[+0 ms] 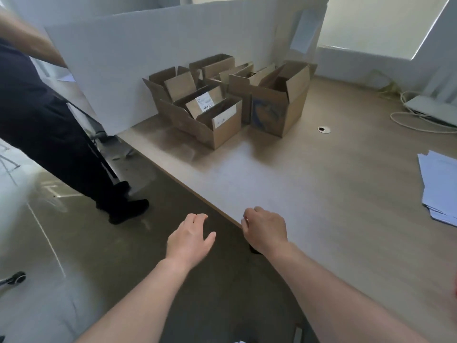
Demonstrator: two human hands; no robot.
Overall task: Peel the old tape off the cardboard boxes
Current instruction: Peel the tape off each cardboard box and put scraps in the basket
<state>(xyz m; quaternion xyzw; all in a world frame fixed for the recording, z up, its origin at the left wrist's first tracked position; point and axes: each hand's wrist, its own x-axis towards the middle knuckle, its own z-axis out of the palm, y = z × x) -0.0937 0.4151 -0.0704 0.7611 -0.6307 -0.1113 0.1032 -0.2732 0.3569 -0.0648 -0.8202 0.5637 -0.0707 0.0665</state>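
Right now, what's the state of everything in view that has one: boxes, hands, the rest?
cardboard boxes: upright on the table, top flaps open, clustered by the white partition.
left hand: open, fingers relaxed, holding nothing, off the table.
right hand: fingers curled at the table edge; contents hidden.
paper stack: lying flat, sheets fanned.
cable: loose, looped on the table.

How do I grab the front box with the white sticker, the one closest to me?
Hold the front box by its two outer walls either side of the near corner, one hand on each, coming from your side of the desk. Its open top looks floppy, and other boxes crowd behind it.
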